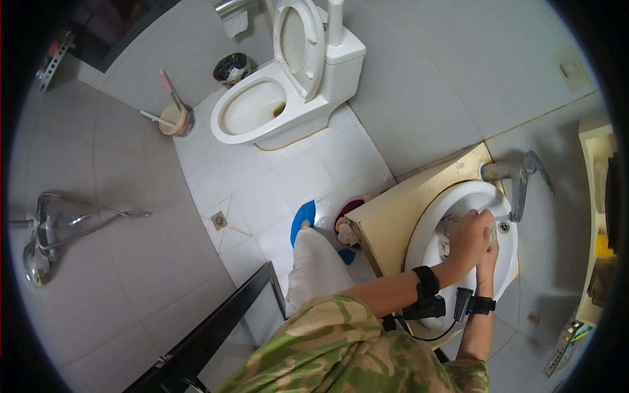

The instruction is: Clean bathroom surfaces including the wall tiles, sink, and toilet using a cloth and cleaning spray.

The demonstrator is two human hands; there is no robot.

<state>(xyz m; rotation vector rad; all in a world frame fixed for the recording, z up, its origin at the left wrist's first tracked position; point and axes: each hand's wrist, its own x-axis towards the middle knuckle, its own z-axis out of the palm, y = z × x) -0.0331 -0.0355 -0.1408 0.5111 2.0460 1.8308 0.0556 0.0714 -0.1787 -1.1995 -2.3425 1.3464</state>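
Observation:
Over a white oval washbasin point(506, 267), both my hands are close together, gripping a wet-looking white cloth point(444, 236). My left hand point(466, 239) lies across the top, with its fingers bent around the bunched cloth. Partly beneath it, my right hand point(487, 259) holds the same bundle from the basin's right side. A grey faucet point(520, 189) reaches over the rim, its outlet just right of my fingers. A thin pale streak, apparently water, runs from the outlet towards the hands. The basin's drain hole or overflow ring point(503, 227) shows beside them. Much of the cloth is hidden by my fingers.
A cream counter edge point(393, 221) surrounds the basin. Below it stands a dark red tub point(348, 209) with cloth. A toilet point(295, 113), a waste bin point(231, 69) and a bucket point(177, 120) stand further off. A black-framed door point(216, 334) is at lower left; shelves point(589, 196) are at right.

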